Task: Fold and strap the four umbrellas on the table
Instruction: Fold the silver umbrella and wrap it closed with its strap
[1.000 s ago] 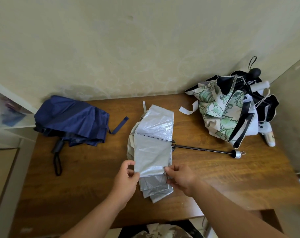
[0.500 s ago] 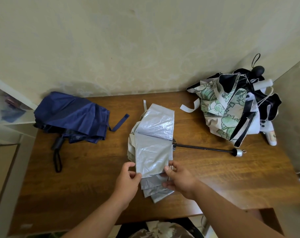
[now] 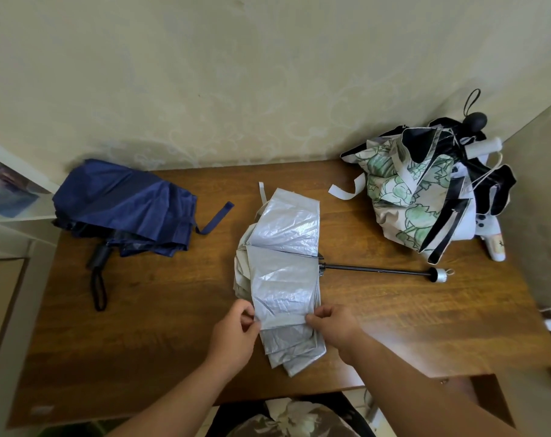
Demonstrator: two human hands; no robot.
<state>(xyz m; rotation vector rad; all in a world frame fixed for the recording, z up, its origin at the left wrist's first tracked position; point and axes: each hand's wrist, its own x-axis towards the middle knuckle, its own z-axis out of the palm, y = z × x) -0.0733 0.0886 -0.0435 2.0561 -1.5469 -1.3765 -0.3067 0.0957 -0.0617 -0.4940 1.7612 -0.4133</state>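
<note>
Pinching: both hands hold the near end of the silver umbrella [image 3: 283, 269], which lies at the middle of the wooden desk [image 3: 160, 335].
Silver umbrella: its canopy lies flattened in overlapping pleats, running from the far side towards the person; its thin black shaft [image 3: 375, 270] sticks out to the right and ends in a small silver handle cap [image 3: 439, 275]; a narrow strap [image 3: 262, 193] pokes out at the far end.
Left hand: the left hand [image 3: 234, 335] grips the left edge of the top pleat, fingers [image 3: 245, 312] curled over the fabric with the thumb against it.
Right hand: the right hand [image 3: 334, 324] grips the right edge of the same pleat, its fingers bent around the hem.
Blue umbrella: a navy umbrella [image 3: 123, 206] lies collapsed but loose at the far left of the desk, well apart from the silver one, its strap [image 3: 215, 217] trailing to the right and its black handle and wrist loop [image 3: 98, 279] pointing towards the person.
Far right: a cream umbrella with green floral print [image 3: 406, 197] rests in a heap with a black-lined umbrella [image 3: 494, 184] in the far right corner, the two tangled together; a white strap [image 3: 346, 190] curls out to the left.
Surroundings: a pale patterned wall [image 3: 267, 83] stands behind the desk.
</note>
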